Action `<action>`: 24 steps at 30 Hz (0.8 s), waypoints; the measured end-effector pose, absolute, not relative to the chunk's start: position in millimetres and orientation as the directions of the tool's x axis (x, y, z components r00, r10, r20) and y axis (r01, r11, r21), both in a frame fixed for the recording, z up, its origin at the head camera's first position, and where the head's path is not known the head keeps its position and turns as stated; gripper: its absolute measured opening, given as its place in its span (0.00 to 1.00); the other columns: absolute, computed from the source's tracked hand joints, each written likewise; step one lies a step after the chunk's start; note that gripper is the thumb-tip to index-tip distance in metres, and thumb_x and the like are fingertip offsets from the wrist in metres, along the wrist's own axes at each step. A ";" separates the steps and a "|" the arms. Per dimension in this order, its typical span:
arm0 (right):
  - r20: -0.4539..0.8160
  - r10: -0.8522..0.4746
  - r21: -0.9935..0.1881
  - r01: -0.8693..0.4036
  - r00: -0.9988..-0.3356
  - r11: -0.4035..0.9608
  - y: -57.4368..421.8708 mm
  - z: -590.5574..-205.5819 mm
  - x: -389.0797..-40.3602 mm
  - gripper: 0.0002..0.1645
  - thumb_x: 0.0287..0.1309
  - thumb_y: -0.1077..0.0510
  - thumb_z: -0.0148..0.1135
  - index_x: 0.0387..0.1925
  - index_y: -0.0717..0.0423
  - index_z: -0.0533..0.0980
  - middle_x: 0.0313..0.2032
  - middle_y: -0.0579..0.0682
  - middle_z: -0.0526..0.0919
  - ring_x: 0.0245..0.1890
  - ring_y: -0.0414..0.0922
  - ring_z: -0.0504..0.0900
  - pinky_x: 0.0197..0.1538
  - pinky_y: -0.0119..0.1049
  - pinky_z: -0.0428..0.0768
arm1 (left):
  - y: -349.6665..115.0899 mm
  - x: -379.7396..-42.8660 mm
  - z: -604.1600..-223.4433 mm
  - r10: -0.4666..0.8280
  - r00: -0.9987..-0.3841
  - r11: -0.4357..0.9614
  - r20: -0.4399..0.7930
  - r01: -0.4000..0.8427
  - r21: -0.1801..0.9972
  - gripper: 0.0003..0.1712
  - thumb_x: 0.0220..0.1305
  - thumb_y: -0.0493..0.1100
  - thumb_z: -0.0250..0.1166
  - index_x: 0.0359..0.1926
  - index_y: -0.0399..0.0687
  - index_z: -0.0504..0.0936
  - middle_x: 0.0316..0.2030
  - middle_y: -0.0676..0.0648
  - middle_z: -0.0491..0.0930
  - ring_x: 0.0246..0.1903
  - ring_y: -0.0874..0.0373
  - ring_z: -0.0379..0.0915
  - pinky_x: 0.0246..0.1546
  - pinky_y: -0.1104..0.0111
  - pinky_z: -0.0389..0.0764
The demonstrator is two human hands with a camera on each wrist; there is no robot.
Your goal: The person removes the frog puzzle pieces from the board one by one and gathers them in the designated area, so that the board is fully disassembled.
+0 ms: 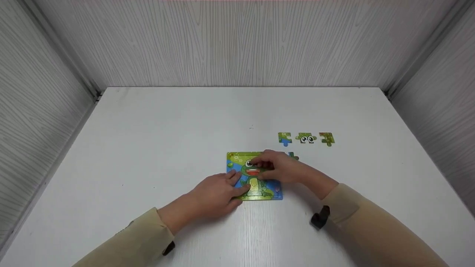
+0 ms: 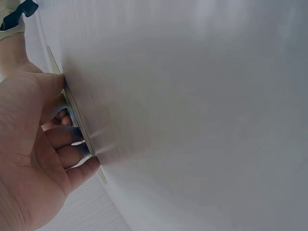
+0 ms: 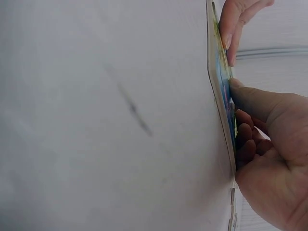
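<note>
A square picture puzzle of a green frog (image 1: pixel 256 191) lies flat in its shallow tray on the white table. My left hand (image 1: pixel 217 194) rests on its left side, fingers spread over the picture and edge; in the left wrist view those fingers (image 2: pixel 72 156) reach along the rim. From the right, my right hand (image 1: pixel 284 167) comes over the upper part. Its bent index finger and thumb lie on either side of the puzzle piece with the frog's red mouth (image 1: pixel 253 172). In the right wrist view the right thumb (image 3: pixel 250 98) touches the picture, while the other fingers are curled.
Three loose puzzle pieces lie in a row behind the tray: a green-and-blue one (image 1: pixel 284 138), one with two eyes (image 1: pixel 306 139) and a green one (image 1: pixel 327 138). Another loose piece (image 1: pixel 293 155) is partly hidden behind the right hand. Pale wood-grain walls (image 1: pixel 237 44) surround the table.
</note>
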State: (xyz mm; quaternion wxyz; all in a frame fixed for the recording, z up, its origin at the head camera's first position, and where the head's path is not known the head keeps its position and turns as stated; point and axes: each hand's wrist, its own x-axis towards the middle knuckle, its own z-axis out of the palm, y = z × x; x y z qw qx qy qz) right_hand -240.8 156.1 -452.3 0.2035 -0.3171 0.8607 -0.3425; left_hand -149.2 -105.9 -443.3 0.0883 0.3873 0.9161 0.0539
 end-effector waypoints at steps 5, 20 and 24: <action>-0.128 -0.688 -0.721 -0.409 -0.714 0.559 155.6 -450.2 -239.7 0.26 0.68 0.56 0.73 0.65 0.51 0.81 0.49 0.47 0.80 0.46 0.46 0.76 0.52 0.41 0.77 | -107.1 -148.2 -444.2 0.734 -0.675 0.678 -0.077 0.719 0.152 0.26 0.83 0.54 0.54 0.74 0.54 0.78 0.74 0.34 0.69 0.75 0.41 0.65 0.73 0.51 0.70; -0.131 -0.687 -0.715 -0.411 -0.715 0.565 155.0 -450.3 -240.3 0.25 0.68 0.56 0.73 0.65 0.49 0.80 0.48 0.47 0.79 0.48 0.47 0.75 0.53 0.43 0.76 | -106.9 -148.9 -446.0 0.724 -0.683 0.688 -0.095 0.707 0.161 0.27 0.83 0.55 0.52 0.75 0.55 0.77 0.75 0.35 0.68 0.76 0.42 0.63 0.73 0.52 0.69; -0.134 -0.686 -0.719 -0.407 -0.715 0.564 155.3 -450.0 -240.5 0.25 0.68 0.55 0.74 0.64 0.49 0.79 0.48 0.47 0.78 0.47 0.47 0.75 0.53 0.42 0.76 | -107.1 -149.3 -446.8 0.722 -0.685 0.690 -0.099 0.703 0.170 0.27 0.83 0.55 0.53 0.76 0.56 0.76 0.75 0.35 0.67 0.76 0.42 0.62 0.73 0.52 0.69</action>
